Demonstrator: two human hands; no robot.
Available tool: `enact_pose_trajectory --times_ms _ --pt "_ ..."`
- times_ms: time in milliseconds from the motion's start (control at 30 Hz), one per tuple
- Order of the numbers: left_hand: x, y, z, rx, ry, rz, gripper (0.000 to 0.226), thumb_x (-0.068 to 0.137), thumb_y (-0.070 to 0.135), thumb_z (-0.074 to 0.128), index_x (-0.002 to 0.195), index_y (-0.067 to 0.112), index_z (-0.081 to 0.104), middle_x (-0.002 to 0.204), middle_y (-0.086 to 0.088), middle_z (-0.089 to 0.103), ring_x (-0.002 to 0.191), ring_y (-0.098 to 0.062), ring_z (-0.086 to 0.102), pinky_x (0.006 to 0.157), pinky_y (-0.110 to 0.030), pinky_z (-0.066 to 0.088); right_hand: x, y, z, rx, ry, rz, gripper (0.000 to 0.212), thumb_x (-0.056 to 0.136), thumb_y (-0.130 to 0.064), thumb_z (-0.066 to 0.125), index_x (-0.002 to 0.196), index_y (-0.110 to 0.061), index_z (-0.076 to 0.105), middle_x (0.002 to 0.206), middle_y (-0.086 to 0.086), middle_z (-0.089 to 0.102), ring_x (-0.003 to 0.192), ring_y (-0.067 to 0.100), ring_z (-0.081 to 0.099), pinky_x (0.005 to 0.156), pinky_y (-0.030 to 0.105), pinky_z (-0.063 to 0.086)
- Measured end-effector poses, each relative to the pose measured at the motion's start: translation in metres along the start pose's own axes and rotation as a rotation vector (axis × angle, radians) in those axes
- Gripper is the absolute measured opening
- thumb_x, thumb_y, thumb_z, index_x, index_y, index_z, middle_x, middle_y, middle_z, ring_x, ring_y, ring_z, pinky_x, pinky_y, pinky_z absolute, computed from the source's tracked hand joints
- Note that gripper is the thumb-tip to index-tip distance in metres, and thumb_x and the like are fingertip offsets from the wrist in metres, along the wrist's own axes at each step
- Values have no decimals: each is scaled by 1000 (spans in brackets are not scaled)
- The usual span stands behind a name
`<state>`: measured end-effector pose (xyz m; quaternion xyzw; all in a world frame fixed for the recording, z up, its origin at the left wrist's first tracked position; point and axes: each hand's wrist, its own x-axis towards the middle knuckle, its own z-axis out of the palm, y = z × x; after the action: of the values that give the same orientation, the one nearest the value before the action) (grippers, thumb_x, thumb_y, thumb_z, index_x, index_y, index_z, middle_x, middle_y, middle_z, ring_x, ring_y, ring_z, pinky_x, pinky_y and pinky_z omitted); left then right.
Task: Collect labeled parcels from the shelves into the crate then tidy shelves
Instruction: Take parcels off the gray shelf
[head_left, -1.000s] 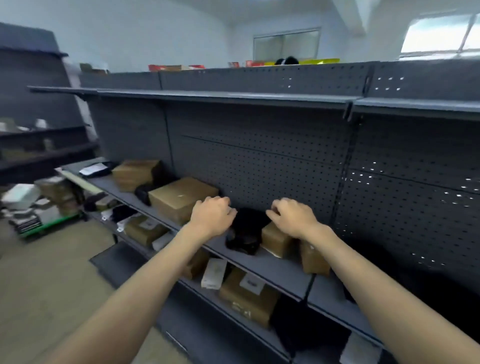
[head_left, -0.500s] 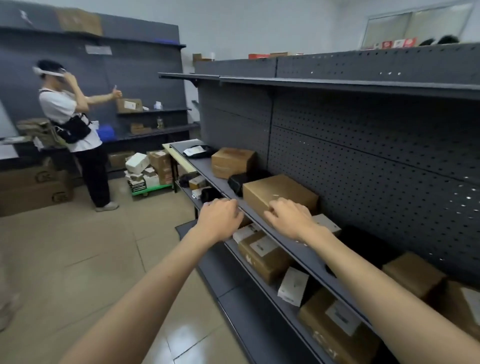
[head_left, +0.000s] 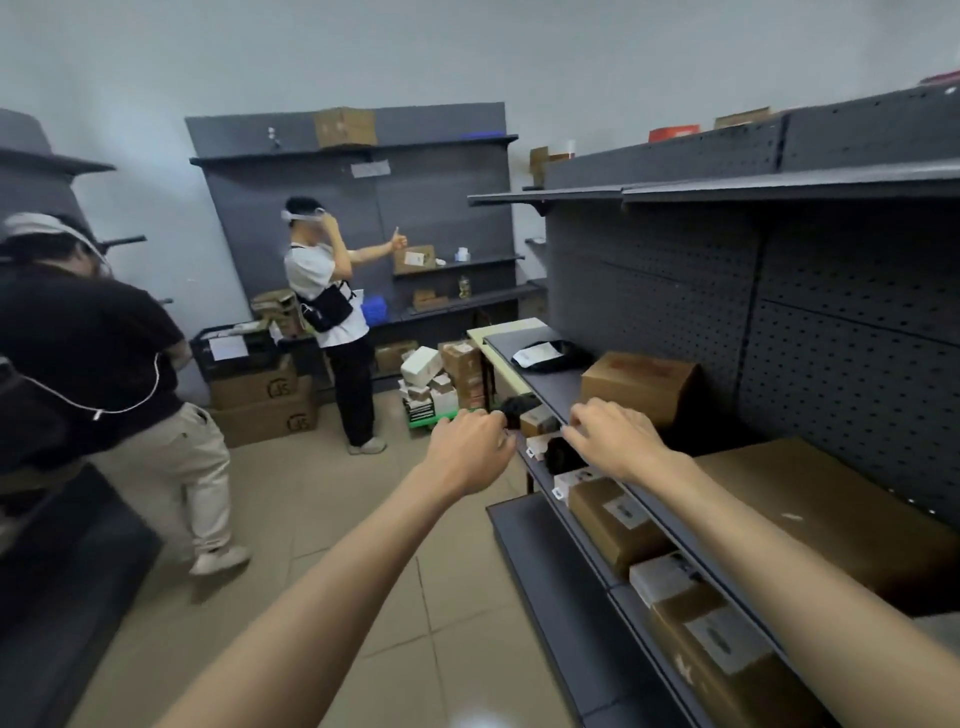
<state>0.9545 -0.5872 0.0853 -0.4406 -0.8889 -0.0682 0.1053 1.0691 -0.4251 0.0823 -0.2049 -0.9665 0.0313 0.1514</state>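
My left hand (head_left: 470, 449) and my right hand (head_left: 615, 441) are stretched out in front of me, fingers loosely curled, holding nothing. They hover beside the front edge of the dark grey shelf (head_left: 558, 387) on the right. On that shelf lie a black pouch with a white label (head_left: 550, 356), a brown box (head_left: 636, 384) and a large brown box (head_left: 831, 514). The shelf below carries labeled brown parcels (head_left: 615, 519) (head_left: 722, 654) and small white boxes (head_left: 571, 478). A black crate (head_left: 236, 351) with paper inside sits on stacked cartons at the back.
A person in a white shirt (head_left: 324, 301) stands by the back shelving unit (head_left: 363, 156). Another person in a black shirt (head_left: 88, 353) stands close on the left. A pile of small boxes (head_left: 441, 379) sits on a green cart. Tiled floor (head_left: 311, 519) lies open between us.
My view has swung left from the shelf face toward the room. Both hands have come off the parcels on the shelf and now hang in the air by its edge.
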Motion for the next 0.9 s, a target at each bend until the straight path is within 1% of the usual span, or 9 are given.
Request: enact_pose_trajectory --times_ms 67,167,333,467,533,633,700,767,900 --pt "15 -26 6 12 -1 -35 41 101 42 39 125 17 60 127 -8 64 120 -30 57 92 -42 44 29 -13 12 -4 -16 -34 32 101 -41 38 108 -17 58 114 8 60 108 31 58 87 42 47" --pt "39 -64 16 15 15 -73 39 101 42 40 121 16 60 125 -8 65 117 -30 57 90 -41 43 69 -30 32 -22 -30 -71 33 101 -41 38 109 -17 59 115 7 60 108 30 58 88 44 48" --pt "88 -112 40 -2 2 -54 41 101 42 38 124 15 58 126 -10 63 120 -32 55 92 -42 42 130 -49 66 -78 -61 -69 34 100 -41 38 112 -18 60 118 6 60 111 29 58 87 41 45" --pt "136 -150 52 -41 -28 56 40 102 42 40 125 15 58 127 -9 64 118 -32 57 91 -42 47 181 -54 80 -108 -72 -4 32 100 -40 38 107 -17 59 115 6 60 106 29 58 80 40 43" --pt "165 -170 56 -60 -17 103 39 102 43 40 122 15 59 126 -7 65 115 -32 59 89 -42 49 206 -55 83 -125 -79 40 32 101 -41 38 105 -16 57 116 7 60 108 30 57 78 39 40" --pt "212 -192 58 -81 -5 181 39 102 44 40 119 16 60 122 -7 66 113 -32 60 85 -42 50 239 -55 83 -156 -83 110 33 101 -42 38 111 -16 56 121 7 59 114 31 56 84 40 41" --pt "240 -199 61 -83 -4 239 37 102 45 39 114 17 60 119 -8 67 109 -32 61 78 -39 46 254 -51 82 -179 -76 171 35 102 -42 37 116 -16 56 123 8 58 115 31 55 89 41 42" --pt "266 -202 67 -84 -13 312 35 102 44 39 111 17 59 116 -7 67 107 -31 62 73 -37 41 264 -44 82 -178 -57 231 35 103 -41 36 116 -15 56 122 8 58 113 30 56 88 40 42" --pt "307 -191 85 -110 -58 436 33 102 41 41 112 15 58 113 -6 66 105 -31 63 77 -38 50 265 -22 83 -148 -35 365 35 103 -41 37 113 -14 57 119 8 59 110 31 57 83 39 43"
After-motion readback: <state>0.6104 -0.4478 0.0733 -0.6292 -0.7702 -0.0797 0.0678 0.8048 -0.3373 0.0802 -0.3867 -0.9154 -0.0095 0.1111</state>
